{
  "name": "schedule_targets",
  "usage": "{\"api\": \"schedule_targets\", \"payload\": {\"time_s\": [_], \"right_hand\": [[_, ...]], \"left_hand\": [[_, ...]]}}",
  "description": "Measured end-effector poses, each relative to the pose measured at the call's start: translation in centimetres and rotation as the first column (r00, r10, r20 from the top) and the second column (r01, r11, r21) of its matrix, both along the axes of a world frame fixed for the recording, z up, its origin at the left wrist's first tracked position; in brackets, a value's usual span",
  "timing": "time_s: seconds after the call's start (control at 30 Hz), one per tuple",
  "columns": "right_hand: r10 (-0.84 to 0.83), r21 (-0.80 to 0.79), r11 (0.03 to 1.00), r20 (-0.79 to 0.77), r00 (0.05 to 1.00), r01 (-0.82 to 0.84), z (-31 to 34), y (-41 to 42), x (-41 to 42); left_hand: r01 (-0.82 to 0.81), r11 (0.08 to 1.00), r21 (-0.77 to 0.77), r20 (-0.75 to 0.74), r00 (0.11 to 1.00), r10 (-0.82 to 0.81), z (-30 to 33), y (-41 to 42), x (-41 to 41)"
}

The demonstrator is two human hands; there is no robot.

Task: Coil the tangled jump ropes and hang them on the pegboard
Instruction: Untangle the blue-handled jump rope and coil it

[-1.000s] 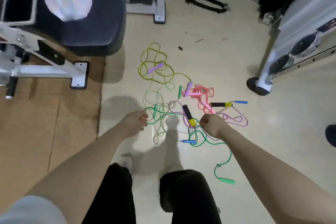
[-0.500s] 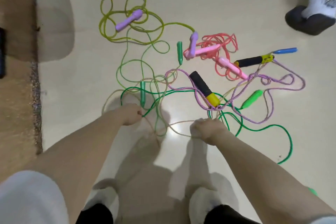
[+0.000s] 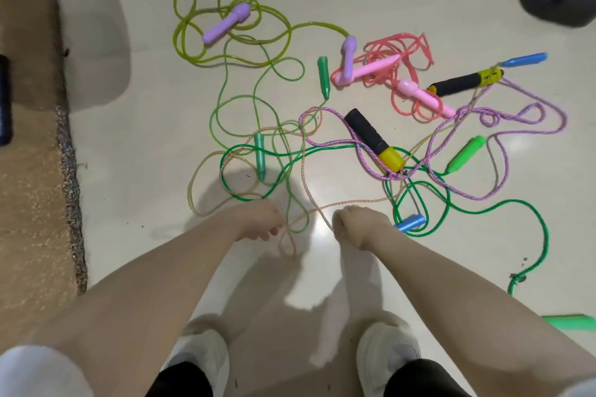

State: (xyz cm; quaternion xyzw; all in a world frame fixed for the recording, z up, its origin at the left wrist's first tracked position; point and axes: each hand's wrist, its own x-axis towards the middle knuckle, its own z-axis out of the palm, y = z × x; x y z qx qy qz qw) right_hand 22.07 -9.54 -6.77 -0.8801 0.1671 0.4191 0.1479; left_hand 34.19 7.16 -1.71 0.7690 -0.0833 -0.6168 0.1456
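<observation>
Fingers curled on both sides: the left hand (image 3: 258, 222) pinches a thin, pale peach braided cord (image 3: 358, 202), and the right hand (image 3: 358, 226) is fisted round the same cord further along, so a short span sags between them in a small loop. Half a second back the hands sat further up in the tangle; now they've drawn toward the feet, and that cord trails out of the pile after them. Judging by that, the separating has begun, one rope at a time, with no coiling yet. The rest lies knotted on the cream floor (image 3: 161, 138): a dark green plastic rope (image 3: 483, 206), a lilac braided rope (image 3: 529, 132), a yellow-green translucent rope (image 3: 225, 51), a coral-pink tangle (image 3: 406, 51), and the black foam handle with a yellow cap (image 3: 374, 138). A blue plastic handle (image 3: 409, 222) lies just beside the right wrist. The pegboard isn't in view.
</observation>
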Motion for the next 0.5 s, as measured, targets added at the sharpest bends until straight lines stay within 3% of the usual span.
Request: {"api": "schedule_targets", "payload": {"time_s": [0.13,0.2,0.3,0.37,0.43,0.5], "right_hand": [[-0.057,-0.079,0.995,-0.016,0.998,0.056,0.1,2.1,-0.3],[-0.061,-0.143,0.988,0.002,0.998,0.061,-0.1,3.4,-0.3],[-0.120,-0.122,0.985,-0.011,0.993,0.118,-0.4,4.6,-0.6],[-0.180,0.058,0.982,0.016,0.984,0.178,-0.1,4.3,-0.4],[-0.422,0.358,0.861,0.103,0.901,0.362,1.3,3.9,1.2],[-0.534,0.557,0.745,0.167,0.829,0.367,4.0,3.8,3.5]], "left_hand": [[-0.316,0.902,-0.294,-0.008,0.945,0.328,2.0,-2.1,0.9],[-0.388,0.863,-0.322,-0.026,0.915,0.402,2.0,-1.9,1.1],[-0.346,0.899,-0.268,0.030,0.930,0.367,1.5,-1.1,1.3],[-0.350,0.908,-0.232,0.030,0.930,0.366,1.5,-1.0,1.3],[-0.384,0.900,-0.207,0.034,0.916,0.399,2.0,-1.4,1.6],[-0.405,0.893,-0.194,0.059,0.904,0.423,2.6,-2.1,2.1]]}}
